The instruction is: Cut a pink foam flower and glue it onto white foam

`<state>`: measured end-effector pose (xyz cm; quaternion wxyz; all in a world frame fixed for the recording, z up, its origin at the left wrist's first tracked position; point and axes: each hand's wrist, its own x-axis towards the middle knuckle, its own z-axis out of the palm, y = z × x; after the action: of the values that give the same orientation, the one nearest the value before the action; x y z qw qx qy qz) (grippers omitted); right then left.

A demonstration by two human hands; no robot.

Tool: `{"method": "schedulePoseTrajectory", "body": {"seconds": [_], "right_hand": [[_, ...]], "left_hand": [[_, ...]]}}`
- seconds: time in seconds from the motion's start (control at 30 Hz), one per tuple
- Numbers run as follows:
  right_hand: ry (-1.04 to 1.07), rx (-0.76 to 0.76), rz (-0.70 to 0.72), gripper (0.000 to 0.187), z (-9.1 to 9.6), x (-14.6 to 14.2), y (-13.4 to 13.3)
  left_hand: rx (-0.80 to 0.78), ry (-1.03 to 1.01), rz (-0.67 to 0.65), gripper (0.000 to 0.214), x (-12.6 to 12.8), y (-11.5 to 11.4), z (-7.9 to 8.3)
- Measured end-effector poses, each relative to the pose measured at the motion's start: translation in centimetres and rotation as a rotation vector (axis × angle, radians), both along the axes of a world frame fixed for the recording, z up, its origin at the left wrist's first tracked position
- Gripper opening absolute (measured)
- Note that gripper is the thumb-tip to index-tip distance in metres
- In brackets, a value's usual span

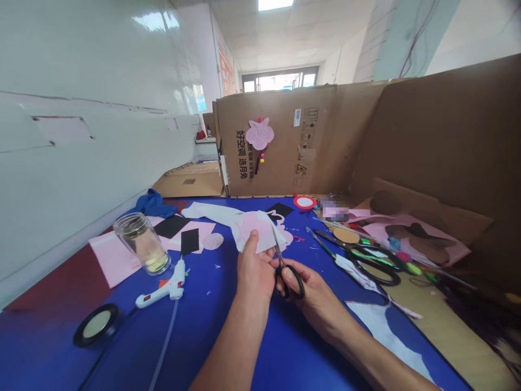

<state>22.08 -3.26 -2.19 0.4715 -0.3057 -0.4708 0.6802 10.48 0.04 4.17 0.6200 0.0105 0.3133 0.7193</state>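
Between the thumb and fingers of my left hand [256, 271] is a pink cutout [253, 224] lying flat against a white sheet [211, 212], which trails off to the left. My right hand [313, 290] has its fingers through the black handles of a pair of scissors [280, 259]. The slim blades point away from me along the right edge of the white sheet. Behind that edge lies a pink scalloped paper piece [287, 237], partly hidden. A pink paper disc [213, 241] and a black square [190, 240] rest just left of the sheet.
At left are a glass jar [142, 244], a white glue gun [165, 290] with its cord, and a roll of tape [96, 325]. Large scissors [372, 265], paper scraps and pens crowd the right side. A cardboard wall [325, 141] bearing a pink ornament [259, 134] stands behind.
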Motion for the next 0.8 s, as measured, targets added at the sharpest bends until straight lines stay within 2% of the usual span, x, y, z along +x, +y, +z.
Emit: {"method": "schedulePoseTrajectory", "body": {"seconds": [0.8], "right_hand": [[0.007, -0.054, -0.012, 0.059, 0.48, -0.19, -0.17]], "left_hand": [[-0.032, -0.019, -0.013, 0.017, -0.06, 0.00, 0.08]]}}
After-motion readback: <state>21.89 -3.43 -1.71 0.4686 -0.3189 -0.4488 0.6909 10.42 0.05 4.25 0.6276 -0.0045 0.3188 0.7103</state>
